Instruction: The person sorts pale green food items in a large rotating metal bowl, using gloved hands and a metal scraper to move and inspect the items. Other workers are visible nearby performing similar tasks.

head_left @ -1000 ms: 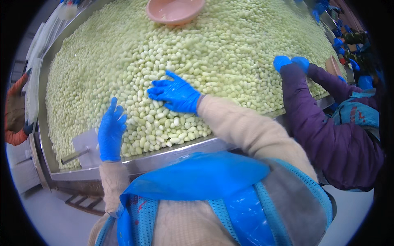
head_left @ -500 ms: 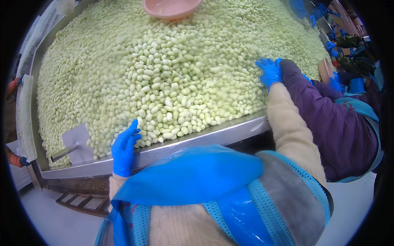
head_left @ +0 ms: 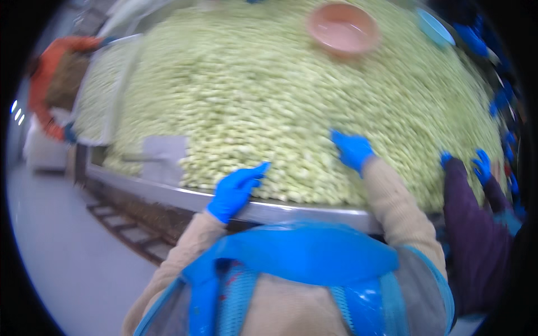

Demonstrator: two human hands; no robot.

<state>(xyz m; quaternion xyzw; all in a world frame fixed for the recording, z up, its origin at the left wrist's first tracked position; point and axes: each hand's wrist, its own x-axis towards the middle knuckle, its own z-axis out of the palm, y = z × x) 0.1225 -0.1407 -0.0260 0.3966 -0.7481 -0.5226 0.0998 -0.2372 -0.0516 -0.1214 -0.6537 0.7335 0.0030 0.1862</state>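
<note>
A deep layer of small pale green oval pieces (head_left: 269, 112), bean-like but blurred, fills a wide metal-edged table. My left hand (head_left: 234, 190), in a blue glove, is over the near metal rim (head_left: 291, 214). Its forefinger stretches toward the pieces, and I see nothing held. Farther right, my right hand (head_left: 353, 151), also gloved in blue, reaches in over the pieces. Its fingers stretch out to the left, some of them hidden, with nothing visible in them. Left of my left hand, a flat grey scoop (head_left: 163, 159) with a metal handle lies on the pieces.
A pink basin (head_left: 343, 31) rests on the pieces at the back, and a light blue basin (head_left: 436, 27) farther right. At the left, a person in orange (head_left: 53, 84) holds a white crate (head_left: 124, 89) of pieces. A co-worker's purple sleeve (head_left: 468, 224) is close on my right.
The view has swung left, showing more of the orange-clad person and crate. My right hand has drawn in from beside the purple sleeve, nearer to my left hand.
</note>
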